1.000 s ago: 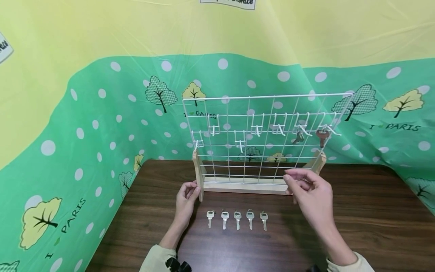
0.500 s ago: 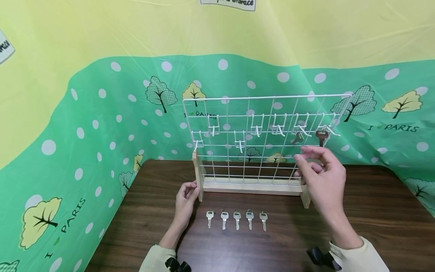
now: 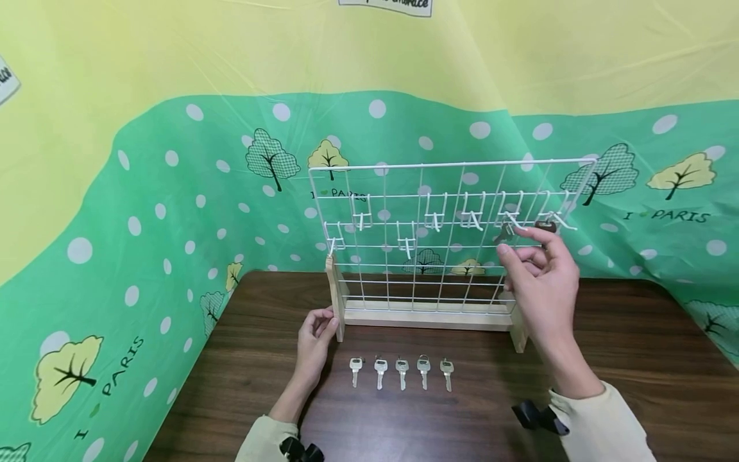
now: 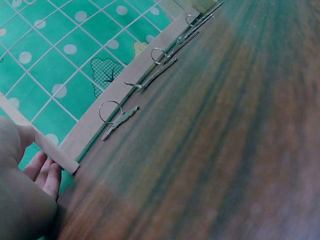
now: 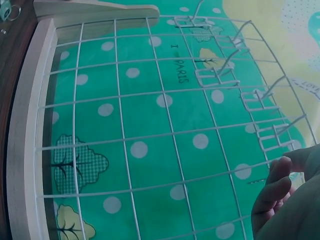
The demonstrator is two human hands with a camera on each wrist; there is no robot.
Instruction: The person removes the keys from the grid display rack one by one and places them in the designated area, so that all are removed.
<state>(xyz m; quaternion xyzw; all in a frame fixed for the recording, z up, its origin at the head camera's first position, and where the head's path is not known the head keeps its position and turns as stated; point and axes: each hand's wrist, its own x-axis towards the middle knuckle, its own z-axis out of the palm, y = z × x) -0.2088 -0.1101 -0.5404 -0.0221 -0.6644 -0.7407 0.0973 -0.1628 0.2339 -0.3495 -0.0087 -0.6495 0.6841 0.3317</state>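
A white wire grid rack [image 3: 413, 264] on a wooden stand carries several white hooks [image 3: 436, 222]. My left hand [image 3: 314, 340] grips the stand's left wooden end piece [image 3: 337, 298], thumb on one side and fingers on the other in the left wrist view. My right hand [image 3: 543, 282] is raised at the rack's right side, fingers bent, thumb and index fingertip apart. Its index fingertip is by the hook bearing a silver key [image 3: 504, 233]; contact is unclear. Behind that hand, a dark brownish key [image 3: 545, 226] on the rightmost hook is partly hidden.
Several silver keys [image 3: 401, 366] with rings lie in a row on the dark wooden table [image 3: 369, 423], in front of the rack. A green and yellow patterned cloth [image 3: 190, 160] hangs behind and to the left. Black wrist straps [image 3: 539, 418] are on both sleeves.
My right hand has risen from beside the rack's lower right, first rightward, then slightly back left, to the silver key's hook. My left hand has stayed on the stand.
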